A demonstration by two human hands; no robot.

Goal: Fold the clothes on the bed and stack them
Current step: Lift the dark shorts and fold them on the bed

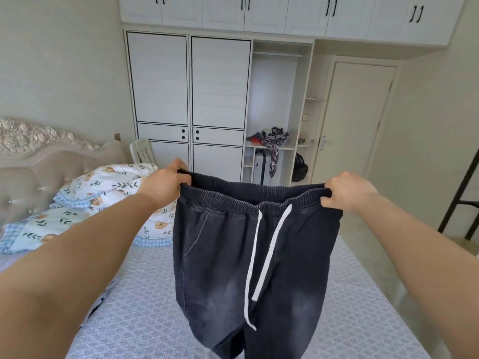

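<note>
Dark washed-denim pants (pixel 220 268) with an elastic waistband and a white drawstring (pixel 261 257) hang in the air above the bed (pixel 145 294). My left hand (pixel 166 185) grips the left end of the waistband. My right hand (pixel 347 193) grips the right end, so the waistband is stretched out between them. The legs drop straight down and leave the view at the bottom edge.
A crumpled floral quilt (pixel 103 200) lies at the head of the bed by the padded headboard (pixel 44 167). A white wardrobe (pixel 189 99) fills the far wall, with a suitcase (pixel 260 164) in its open section. A door (pixel 355 120) stands at right.
</note>
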